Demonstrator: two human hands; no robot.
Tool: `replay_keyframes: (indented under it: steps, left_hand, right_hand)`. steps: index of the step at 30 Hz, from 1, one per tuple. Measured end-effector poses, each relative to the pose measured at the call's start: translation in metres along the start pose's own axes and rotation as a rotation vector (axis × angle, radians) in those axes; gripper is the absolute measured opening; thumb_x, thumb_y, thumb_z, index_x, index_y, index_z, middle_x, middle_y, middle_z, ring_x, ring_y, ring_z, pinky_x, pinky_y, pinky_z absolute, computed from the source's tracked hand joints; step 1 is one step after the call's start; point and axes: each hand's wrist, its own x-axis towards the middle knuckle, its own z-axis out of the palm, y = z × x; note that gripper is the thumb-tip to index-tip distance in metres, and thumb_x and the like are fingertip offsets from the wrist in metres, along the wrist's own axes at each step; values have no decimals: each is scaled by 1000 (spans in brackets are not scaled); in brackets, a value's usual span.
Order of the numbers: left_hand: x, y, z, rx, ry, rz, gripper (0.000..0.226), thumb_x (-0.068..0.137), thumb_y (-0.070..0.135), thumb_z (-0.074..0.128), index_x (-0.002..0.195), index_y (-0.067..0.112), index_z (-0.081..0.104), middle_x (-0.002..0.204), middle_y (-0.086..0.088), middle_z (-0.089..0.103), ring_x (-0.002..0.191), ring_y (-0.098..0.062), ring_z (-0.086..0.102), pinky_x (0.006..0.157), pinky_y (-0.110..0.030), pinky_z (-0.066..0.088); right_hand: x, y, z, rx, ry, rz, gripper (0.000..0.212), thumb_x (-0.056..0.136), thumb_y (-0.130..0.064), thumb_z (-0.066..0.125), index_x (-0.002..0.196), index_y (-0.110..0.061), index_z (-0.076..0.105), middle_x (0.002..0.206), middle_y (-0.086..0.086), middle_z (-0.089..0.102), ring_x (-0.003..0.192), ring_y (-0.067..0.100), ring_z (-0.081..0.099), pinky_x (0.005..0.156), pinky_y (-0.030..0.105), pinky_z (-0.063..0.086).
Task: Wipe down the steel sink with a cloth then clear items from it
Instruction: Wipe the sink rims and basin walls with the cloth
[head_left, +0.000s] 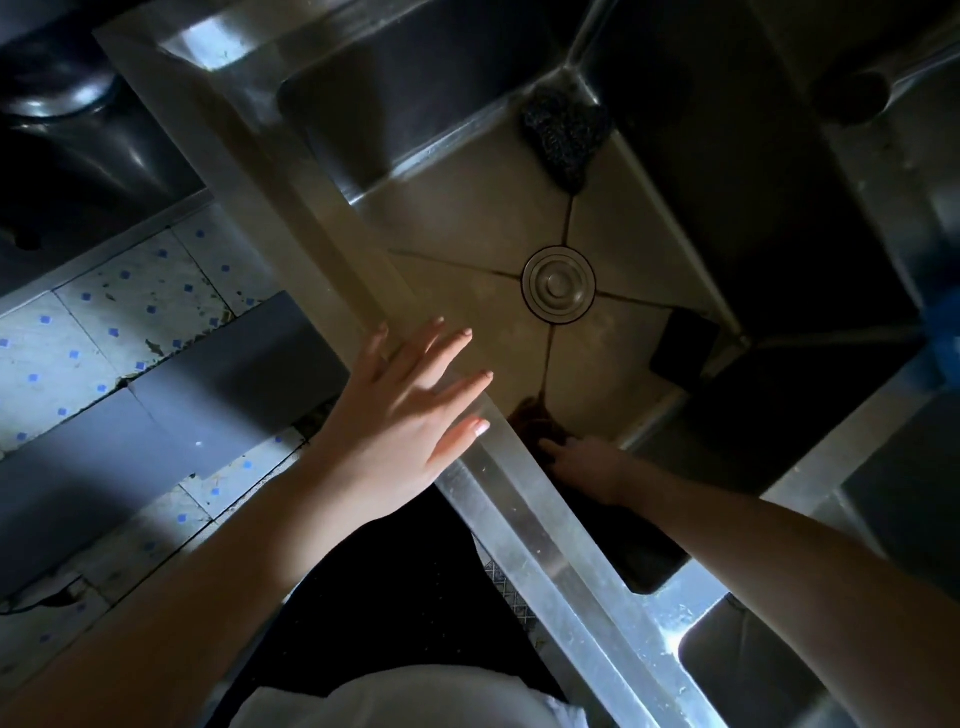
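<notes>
The steel sink (311, 208) fills most of the view, its front rim running diagonally from upper left to lower right. The basin floor is creased toward a round drain cover (558, 285) at centre. Your left hand (400, 415) rests flat on the front rim, fingers spread and holding nothing. Your right hand (587, 465) is down inside the basin at its near corner, pressed onto a dark reddish cloth (535, 415) that lies on the floor against the front wall; the grip on it is in shadow and you cannot tell its form from this view. A dark scouring pad (563, 135) sits in the far corner. A small black rectangular block (683, 345) lies at the right corner, well apart from the cloth.
</notes>
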Motion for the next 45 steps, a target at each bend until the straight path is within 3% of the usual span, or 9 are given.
replay_keyframes:
  steps: [9,13,18,23,27,31,35,41,45]
  left_hand:
    - [-4,-7,1,23,20,37,48,92,44,35,128,22,58,143,-13,45,133,-32,41,105,-60,26]
    - [-3,2,4,24,35,-3,49,92,45,35,126,18,59,143,-13,45,133,-31,40,106,-59,25]
    - [0,18,9,22,49,-73,51,92,46,33,124,17,60,142,-12,46,132,-31,42,105,-59,26]
    - [0,34,14,40,76,-87,47,92,44,38,122,18,62,140,-13,48,130,-31,44,105,-59,27]
    - [-3,43,16,30,92,-91,45,92,43,38,116,16,66,139,-13,49,128,-30,47,104,-58,29]
    - [-8,47,17,46,100,-95,47,93,43,36,116,15,66,138,-15,49,128,-32,47,102,-59,31]
    - [-12,50,18,41,123,-112,48,93,43,35,117,14,65,137,-16,50,122,-33,51,99,-60,33]
    - [-16,55,20,68,177,-97,45,93,41,39,114,13,67,132,-18,53,118,-35,54,93,-57,36]
    - [-16,57,22,76,167,-110,47,93,41,37,115,13,66,135,-18,51,121,-35,52,94,-59,35]
  right_hand:
    - [20,45,-38,74,183,237,43,92,-14,48,134,-24,48,158,6,14,115,34,54,93,38,49]
    - [26,49,-44,28,185,94,51,93,-11,47,140,-28,42,157,7,18,119,34,50,98,43,46]
    - [16,23,-19,-132,74,-175,38,90,-8,47,127,-14,56,150,11,30,101,34,55,80,44,51]
    - [0,8,2,-156,-64,-229,29,95,-13,36,115,-4,55,129,19,51,88,39,59,68,44,47]
    - [1,3,4,-269,-84,-285,27,93,-6,40,104,0,64,129,16,47,82,35,62,60,39,42]
    - [-4,19,3,-195,-49,-191,26,94,-13,42,115,-6,56,112,19,60,86,37,63,64,39,43]
    - [-21,55,1,-281,-84,-190,23,92,-10,43,106,-6,62,132,12,49,89,36,63,71,42,49]
    - [-40,119,1,-99,-150,77,24,92,-14,47,109,-5,62,131,13,46,106,33,59,91,35,42]
    - [-33,103,5,6,-119,80,29,91,-14,49,117,-4,58,132,16,47,111,36,56,95,32,40]
